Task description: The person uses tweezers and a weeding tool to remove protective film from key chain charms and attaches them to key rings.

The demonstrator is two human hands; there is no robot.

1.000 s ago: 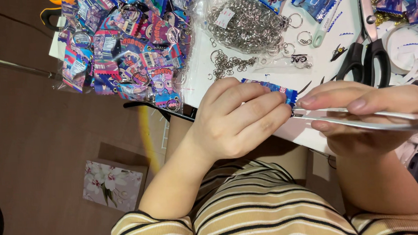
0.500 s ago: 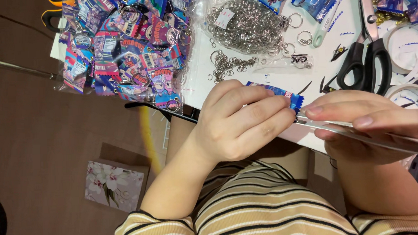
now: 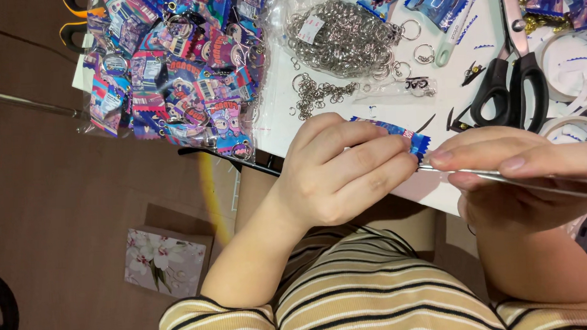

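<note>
My left hand [image 3: 339, 173] is closed around a small blue foil packet [image 3: 406, 136], whose serrated end sticks out past the fingertips. My right hand [image 3: 521, 176] pinches a thin metal tool [image 3: 515, 179] that looks like tweezers, its tip touching the packet's end. Both hands hover over the near edge of a white table [image 3: 280, 120]. Most of the packet is hidden inside my left fist.
A heap of colourful packets with key rings [image 3: 173, 65] lies at the table's left. A clear bag of metal rings [image 3: 341, 36] and loose rings sit behind my hands. Black scissors [image 3: 512, 86] and tape rolls [image 3: 573, 64] are at right. A floral box [image 3: 165, 260] rests on the floor.
My right hand has tilted the metal tool and shifted slightly toward the packet's end. My left hand keeps its grip with almost no movement.
</note>
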